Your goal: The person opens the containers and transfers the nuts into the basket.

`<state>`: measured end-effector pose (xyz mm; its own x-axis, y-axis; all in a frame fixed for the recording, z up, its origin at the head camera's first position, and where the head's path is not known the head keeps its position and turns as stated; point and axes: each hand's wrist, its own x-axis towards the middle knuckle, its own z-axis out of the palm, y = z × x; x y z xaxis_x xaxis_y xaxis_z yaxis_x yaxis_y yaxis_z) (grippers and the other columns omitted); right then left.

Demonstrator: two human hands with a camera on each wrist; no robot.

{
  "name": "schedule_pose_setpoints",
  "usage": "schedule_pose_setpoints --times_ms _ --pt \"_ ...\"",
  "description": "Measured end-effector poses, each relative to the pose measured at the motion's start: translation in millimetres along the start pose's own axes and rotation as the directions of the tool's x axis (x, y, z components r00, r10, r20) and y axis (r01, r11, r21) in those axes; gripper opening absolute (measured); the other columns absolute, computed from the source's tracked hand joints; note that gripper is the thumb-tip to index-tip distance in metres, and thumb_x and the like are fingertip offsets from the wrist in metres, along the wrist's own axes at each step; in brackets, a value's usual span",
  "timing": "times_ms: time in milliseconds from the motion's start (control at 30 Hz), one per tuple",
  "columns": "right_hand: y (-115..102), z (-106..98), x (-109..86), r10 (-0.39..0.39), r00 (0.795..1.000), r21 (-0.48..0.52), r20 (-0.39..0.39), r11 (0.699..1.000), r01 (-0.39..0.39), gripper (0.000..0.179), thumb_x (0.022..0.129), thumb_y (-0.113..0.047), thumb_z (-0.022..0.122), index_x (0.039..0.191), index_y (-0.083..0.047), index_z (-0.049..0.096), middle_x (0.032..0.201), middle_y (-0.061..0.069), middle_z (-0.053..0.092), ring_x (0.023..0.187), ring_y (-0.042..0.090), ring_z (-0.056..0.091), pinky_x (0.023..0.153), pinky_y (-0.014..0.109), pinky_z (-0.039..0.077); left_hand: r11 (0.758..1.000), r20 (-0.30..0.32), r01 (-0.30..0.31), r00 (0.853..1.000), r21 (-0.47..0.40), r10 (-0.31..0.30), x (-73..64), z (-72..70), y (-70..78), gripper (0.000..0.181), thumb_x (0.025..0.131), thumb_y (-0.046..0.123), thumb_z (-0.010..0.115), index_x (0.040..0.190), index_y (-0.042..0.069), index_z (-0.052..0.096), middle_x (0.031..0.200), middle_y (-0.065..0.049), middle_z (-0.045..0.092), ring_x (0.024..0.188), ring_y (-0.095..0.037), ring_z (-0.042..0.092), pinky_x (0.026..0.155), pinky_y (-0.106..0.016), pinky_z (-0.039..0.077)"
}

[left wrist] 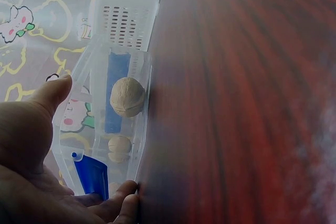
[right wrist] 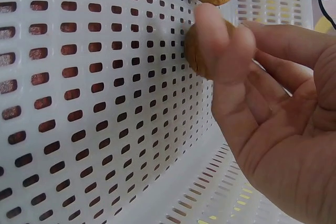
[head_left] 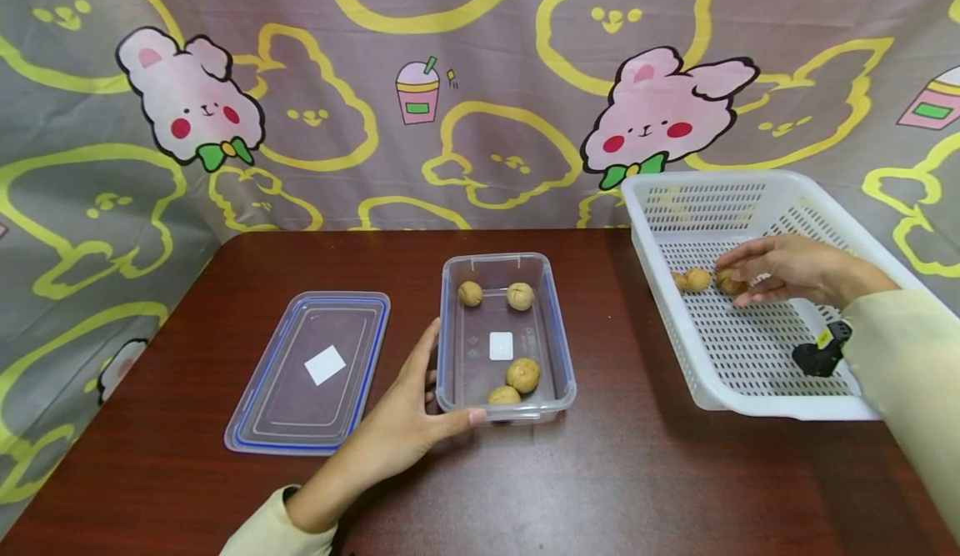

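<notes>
Patterned curtain: hangs behind the clear container (head_left: 543, 331), printed with pink rabbits (head_left: 191, 106) and yellow outlines.
Tabletop (head_left: 630, 473): dark reddish-brown, under the clear container.
White basket (head_left: 731, 360): right of the clear container and apart from it, with slotted floor and walls.
Clear container: stands open and upright, four walnuts (head_left: 522, 375) inside, two at its far end and two at its near end.
Lid (head_left: 288, 402): lies flat to the left of the clear container, edged in blue.
Left hand (head_left: 408, 418): holds the near left corner of the clear container, thumb at the near rim, other fingers along the left side.
Right hand (head_left: 795, 268): inside the basket, right of the clear container, its fingers curved narrowly round a walnut; how firmly, I cannot tell.
Black device (head_left: 821, 349): beside the right sleeve (head_left: 888, 356), well right of the clear container.
Basket walnuts (head_left: 698, 279): two more, just beside the right hand, on the side toward the clear container.
</notes>
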<state>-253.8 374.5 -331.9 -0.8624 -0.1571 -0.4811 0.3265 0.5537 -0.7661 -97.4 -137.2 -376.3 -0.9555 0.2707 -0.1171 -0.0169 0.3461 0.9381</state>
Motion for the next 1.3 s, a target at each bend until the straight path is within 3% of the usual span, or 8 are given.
schedule_pose_setpoints --times_ms 333,433,533,600,700,1000,1133,1300 --pt "-4.3 -2.4 -3.2 -0.036 0.998 0.003 -0.047 0.999 0.036 0.043 0.110 -0.014 0.052 0.147 0.008 0.048 0.107 -0.004 0.069 0.090 0.019 0.076 0.085 0.033 0.064 1.000 0.001 -0.007 1.000 0.000 0.007 -0.5 -0.3 0.3 0.120 0.085 0.022 0.089 0.170 0.027 0.004 0.168 -0.016 0.029 0.139 -0.035 0.053 0.095 -0.029 0.059" --pt "-6.2 -5.4 -5.7 -0.064 0.995 0.014 -0.079 0.998 0.065 0.034 0.111 -0.019 0.053 0.140 -0.005 0.060 0.107 -0.013 0.068 0.091 0.017 0.077 0.085 0.033 0.064 1.000 -0.002 -0.013 1.000 0.012 0.013 -0.7 -0.3 0.7 0.120 0.085 0.023 0.089 0.170 0.025 0.005 0.170 -0.016 0.027 0.141 -0.036 0.052 0.098 -0.033 0.059" --pt "-9.3 -8.0 -8.8 -0.089 0.990 0.040 -0.112 0.995 0.094 0.021 0.110 -0.024 0.056 0.123 -0.027 0.072 0.104 -0.022 0.067 0.092 0.015 0.077 0.085 0.030 0.063 1.000 -0.003 -0.014 1.000 0.019 0.014 -0.1 0.1 0.4 0.120 0.085 0.023 0.089 0.170 0.025 0.004 0.171 -0.014 0.026 0.142 -0.037 0.051 0.101 -0.035 0.058" --pt "-12.5 -8.1 -10.5 -0.108 0.987 0.044 -0.122 0.993 0.114 0.020 0.109 -0.026 0.058 0.113 -0.037 0.073 0.104 -0.026 0.067 0.093 0.013 0.076 0.086 0.029 0.063 1.000 -0.001 -0.013 1.000 0.020 0.013 0.3 0.4 0.2 0.120 0.086 0.024 0.089 0.170 0.025 0.004 0.171 -0.013 0.024 0.142 -0.036 0.051 0.101 -0.035 0.058" --pt "-20.1 -5.7 -12.6 -0.140 0.982 0.034 -0.130 0.989 0.146 0.019 0.108 -0.028 0.060 0.108 -0.042 0.073 0.106 -0.029 0.067 0.096 0.010 0.076 0.086 0.027 0.061 1.000 0.000 -0.011 1.000 0.016 0.011 0.2 0.3 -0.2 0.120 0.086 0.023 0.089 0.170 0.025 0.004 0.171 -0.014 0.024 0.142 -0.036 0.051 0.101 -0.034 0.058" --pt "-60.1 17.0 -29.5 -0.288 0.946 -0.038 -0.151 0.958 0.286 0.020 0.106 -0.026 0.063 0.117 -0.037 0.076 0.116 -0.025 0.068 0.105 0.002 0.069 0.085 0.024 0.060 1.000 -0.001 -0.008 1.000 0.016 0.008 0.5 -0.2 -1.1 0.120 0.085 0.023 0.089 0.170 0.025 0.004 0.170 -0.013 0.026 0.140 -0.035 0.053 0.098 -0.030 0.058" --pt "-86.2 39.9 -43.1 -0.372 0.916 -0.068 -0.147 0.928 0.366 0.022 0.104 -0.020 0.066 0.123 -0.026 0.076 0.122 -0.018 0.069 0.111 0.005 0.065 0.085 0.026 0.061 1.000 0.006 -0.010 1.000 -0.003 0.010 0.3 -0.3 -1.1 0.120 0.085 0.021 0.089 0.170 0.025 0.004 0.170 -0.013 0.027 0.138 -0.034 0.054 0.094 -0.025 0.057" --pt "-114.5 75.1 -62.3 -0.459 0.885 -0.113 -0.075 0.886 0.450 0.030 0.103 -0.013 0.066 0.132 -0.011 0.068 0.128 -0.005 0.069 0.109 0.013 0.071 0.085 0.027 0.062 1.000 0.001 -0.011 1.000 0.003 0.011 0.1 -0.4 -0.9 0.120 0.085 0.021 0.089 0.170 0.025 0.004 0.170 -0.014 0.027 0.138 -0.034 0.054 0.095 -0.025 0.057"
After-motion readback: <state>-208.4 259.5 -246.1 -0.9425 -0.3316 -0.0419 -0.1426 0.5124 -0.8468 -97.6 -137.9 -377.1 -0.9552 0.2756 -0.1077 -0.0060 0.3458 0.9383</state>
